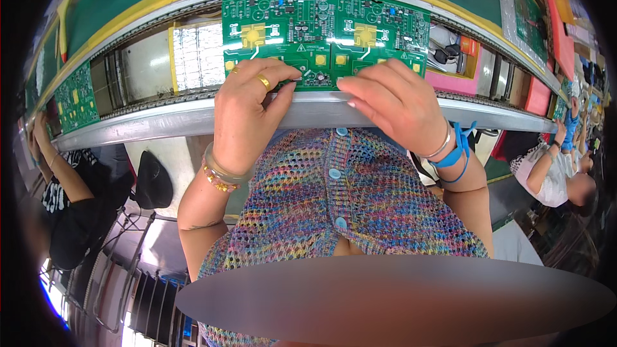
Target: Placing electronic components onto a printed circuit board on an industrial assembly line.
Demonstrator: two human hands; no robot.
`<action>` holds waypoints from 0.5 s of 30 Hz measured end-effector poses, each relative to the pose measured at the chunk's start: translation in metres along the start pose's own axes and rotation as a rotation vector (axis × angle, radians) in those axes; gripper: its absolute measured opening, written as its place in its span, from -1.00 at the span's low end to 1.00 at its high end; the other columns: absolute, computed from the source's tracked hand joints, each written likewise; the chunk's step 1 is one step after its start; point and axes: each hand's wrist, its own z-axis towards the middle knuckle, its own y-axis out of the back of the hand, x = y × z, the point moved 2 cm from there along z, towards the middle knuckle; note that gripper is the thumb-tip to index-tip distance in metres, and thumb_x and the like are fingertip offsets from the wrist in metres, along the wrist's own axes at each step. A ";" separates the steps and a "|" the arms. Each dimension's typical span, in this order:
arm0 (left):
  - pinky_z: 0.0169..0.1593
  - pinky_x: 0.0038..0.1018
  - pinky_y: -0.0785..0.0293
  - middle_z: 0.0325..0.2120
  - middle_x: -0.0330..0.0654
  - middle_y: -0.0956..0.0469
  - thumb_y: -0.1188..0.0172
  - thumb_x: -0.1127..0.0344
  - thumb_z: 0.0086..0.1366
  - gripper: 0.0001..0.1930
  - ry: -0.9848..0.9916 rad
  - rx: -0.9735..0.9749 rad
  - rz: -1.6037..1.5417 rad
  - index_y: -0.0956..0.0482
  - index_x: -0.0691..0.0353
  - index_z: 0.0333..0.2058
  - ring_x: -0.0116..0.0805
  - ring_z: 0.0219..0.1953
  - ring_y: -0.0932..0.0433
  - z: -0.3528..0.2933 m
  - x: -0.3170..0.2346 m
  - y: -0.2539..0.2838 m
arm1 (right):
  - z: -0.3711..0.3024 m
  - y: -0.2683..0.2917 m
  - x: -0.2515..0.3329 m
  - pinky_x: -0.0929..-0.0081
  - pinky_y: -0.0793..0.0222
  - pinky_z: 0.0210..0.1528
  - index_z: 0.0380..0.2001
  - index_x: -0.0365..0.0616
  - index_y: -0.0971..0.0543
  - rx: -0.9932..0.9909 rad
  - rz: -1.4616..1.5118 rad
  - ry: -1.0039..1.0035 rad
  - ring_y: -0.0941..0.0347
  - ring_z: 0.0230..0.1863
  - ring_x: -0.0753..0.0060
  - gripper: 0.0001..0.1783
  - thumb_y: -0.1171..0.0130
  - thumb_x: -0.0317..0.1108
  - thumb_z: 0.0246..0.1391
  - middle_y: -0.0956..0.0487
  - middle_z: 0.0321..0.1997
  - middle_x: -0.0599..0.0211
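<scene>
Green board: a wide green circuit board [324, 35] lies flat on the conveyor line [193, 115], straight ahead of the person, its near edge at the metal rail; yellow square parts and small dark components dot its face.
Left hand: the left hand [247, 112] rests on the board's near left edge, fingers curled down onto it, thumb pointing toward the middle; its grip is a light pinch at the edge, and whether it holds a small part I cannot tell.
Right hand: the right hand [395, 103] lies palm-down over the board's near right edge, fingers stretched flat toward the left hand; the grip is loose and holds nothing.
Gap: the two sets of fingertips sit near each other at the middle of the near edge, not touching.
Worn items: a gold ring [263, 81] and pale bangle [222, 170] on the left; a silver bangle and blue wrist strap [457, 149] on the right.
Line: the curved rail carries a second green board [77, 96] well to the left, and a pink tray [453, 80] just right of the main board.
Others: a person in black [71, 199] sits at far left, another person [556, 177] at far right.
</scene>
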 end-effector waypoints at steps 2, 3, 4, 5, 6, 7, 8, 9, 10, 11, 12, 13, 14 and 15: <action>-0.26 -0.40 -0.44 -0.38 -0.20 -0.59 -0.30 0.49 0.01 -0.84 -0.067 0.005 0.031 -0.64 0.20 -0.36 -0.23 -0.35 -0.51 0.003 -0.002 -0.001 | -0.016 -0.003 0.000 0.45 -0.35 -0.43 -0.22 -0.12 -0.55 -0.040 0.031 -0.016 -0.37 -0.43 0.31 -0.61 -0.28 -0.48 -0.25 -0.47 -0.39 0.38; -0.25 -0.39 -0.44 -0.38 -0.21 -0.59 -0.30 0.49 0.01 -0.85 -0.088 0.009 0.054 -0.65 0.20 -0.37 -0.23 -0.33 -0.51 0.005 -0.003 -0.002 | -0.024 -0.004 0.001 0.44 -0.36 -0.42 -0.22 -0.12 -0.57 -0.027 0.068 -0.045 -0.40 -0.42 0.28 -0.63 -0.29 -0.49 -0.22 -0.50 -0.37 0.35; -0.24 -0.39 -0.44 -0.38 -0.21 -0.59 -0.30 0.49 0.00 -0.85 -0.109 0.013 0.076 -0.65 0.21 -0.38 -0.23 -0.31 -0.50 0.006 -0.004 -0.003 | -0.031 -0.006 0.001 0.42 -0.36 -0.40 -0.22 -0.13 -0.59 -0.015 0.105 -0.073 -0.42 -0.40 0.24 -0.66 -0.30 -0.49 -0.19 -0.53 -0.35 0.31; -0.24 -0.39 -0.44 -0.38 -0.21 -0.59 -0.30 0.49 0.00 -0.85 -0.111 0.025 0.081 -0.65 0.21 -0.38 -0.23 -0.31 -0.50 0.007 -0.005 -0.004 | -0.037 -0.010 0.001 0.44 -0.36 -0.42 -0.25 -0.11 -0.59 -0.051 0.120 -0.078 -0.41 -0.42 0.27 -0.67 -0.31 -0.49 -0.20 -0.54 -0.37 0.34; -0.23 -0.39 -0.43 -0.38 -0.22 -0.59 -0.30 0.49 0.00 -0.85 -0.079 0.041 0.091 -0.65 0.21 -0.38 -0.23 -0.31 -0.50 0.008 -0.006 -0.005 | -0.043 -0.015 0.001 0.44 -0.36 -0.42 -0.25 -0.11 -0.59 -0.059 0.126 -0.086 -0.41 -0.42 0.27 -0.67 -0.31 -0.49 -0.20 -0.54 -0.37 0.34; -0.22 -0.38 -0.43 -0.38 -0.22 -0.59 -0.30 0.49 0.00 -0.85 -0.047 0.058 0.101 -0.66 0.21 -0.38 -0.23 -0.30 -0.50 0.009 -0.006 -0.006 | -0.048 -0.019 0.001 0.44 -0.35 -0.42 -0.25 -0.10 -0.60 -0.088 0.136 -0.076 -0.41 -0.43 0.28 -0.67 -0.31 -0.50 -0.21 -0.54 -0.37 0.35; -0.22 -0.38 -0.43 -0.38 -0.22 -0.59 -0.30 0.49 0.00 -0.85 -0.049 0.068 0.108 -0.66 0.21 -0.38 -0.23 -0.30 -0.50 0.009 -0.007 -0.006 | -0.052 -0.022 0.001 0.45 -0.35 -0.43 -0.25 -0.09 -0.60 -0.117 0.147 -0.065 -0.41 -0.44 0.30 -0.66 -0.31 -0.50 -0.21 -0.54 -0.38 0.37; -0.22 -0.38 -0.43 -0.38 -0.22 -0.59 -0.30 0.49 0.00 -0.85 -0.042 0.070 0.120 -0.66 0.21 -0.38 -0.23 -0.30 -0.50 0.010 -0.008 -0.006 | -0.053 -0.025 0.002 0.45 -0.35 -0.44 -0.25 -0.07 -0.60 -0.148 0.145 -0.052 -0.40 -0.45 0.31 -0.65 -0.31 -0.50 -0.23 -0.54 -0.39 0.40; -0.21 -0.39 -0.44 -0.38 -0.22 -0.60 -0.31 0.48 0.00 -0.85 -0.035 0.070 0.132 -0.66 0.21 -0.37 -0.23 -0.30 -0.50 0.010 -0.009 -0.005 | -0.054 -0.025 0.002 0.45 -0.35 -0.44 -0.25 -0.07 -0.60 -0.158 0.150 -0.058 -0.40 -0.45 0.31 -0.65 -0.31 -0.50 -0.23 -0.54 -0.39 0.40; -0.21 -0.39 -0.44 -0.38 -0.22 -0.60 -0.31 0.48 0.00 -0.85 -0.038 0.078 0.140 -0.66 0.21 -0.37 -0.23 -0.30 -0.50 0.011 -0.010 -0.006 | -0.055 -0.026 0.001 0.45 -0.35 -0.44 -0.24 -0.07 -0.60 -0.168 0.155 -0.051 -0.40 -0.45 0.31 -0.64 -0.31 -0.50 -0.23 -0.54 -0.39 0.40; -0.21 -0.39 -0.44 -0.38 -0.22 -0.60 -0.31 0.48 0.00 -0.85 -0.028 0.074 0.146 -0.66 0.21 -0.37 -0.23 -0.30 -0.50 0.010 -0.011 -0.006 | -0.055 -0.027 0.001 0.45 -0.35 -0.44 -0.24 -0.07 -0.60 -0.178 0.160 -0.042 -0.40 -0.45 0.31 -0.64 -0.31 -0.50 -0.23 -0.53 -0.39 0.40; -0.20 -0.39 -0.44 -0.38 -0.22 -0.60 -0.31 0.48 0.00 -0.84 -0.018 0.069 0.152 -0.66 0.21 -0.37 -0.23 -0.30 -0.50 0.010 -0.011 -0.006 | -0.056 -0.027 0.000 0.45 -0.35 -0.44 -0.24 -0.07 -0.60 -0.186 0.164 -0.047 -0.40 -0.45 0.31 -0.64 -0.31 -0.50 -0.23 -0.53 -0.39 0.40; -0.20 -0.39 -0.44 -0.38 -0.22 -0.60 -0.31 0.48 0.00 -0.84 -0.022 0.075 0.158 -0.66 0.21 -0.37 -0.23 -0.30 -0.50 0.010 -0.011 -0.007 | -0.056 -0.027 0.000 0.45 -0.36 -0.43 -0.23 -0.06 -0.60 -0.186 0.162 -0.037 -0.40 -0.44 0.31 -0.63 -0.31 -0.50 -0.23 -0.53 -0.39 0.40; -0.20 -0.40 -0.44 -0.38 -0.21 -0.60 -0.31 0.48 0.00 -0.84 -0.026 0.071 0.162 -0.66 0.21 -0.37 -0.23 -0.30 -0.50 0.010 -0.011 -0.007 | -0.056 -0.027 0.000 0.45 -0.36 -0.42 -0.23 -0.06 -0.60 -0.184 0.159 -0.027 -0.40 -0.44 0.31 -0.63 -0.31 -0.50 -0.23 -0.53 -0.39 0.40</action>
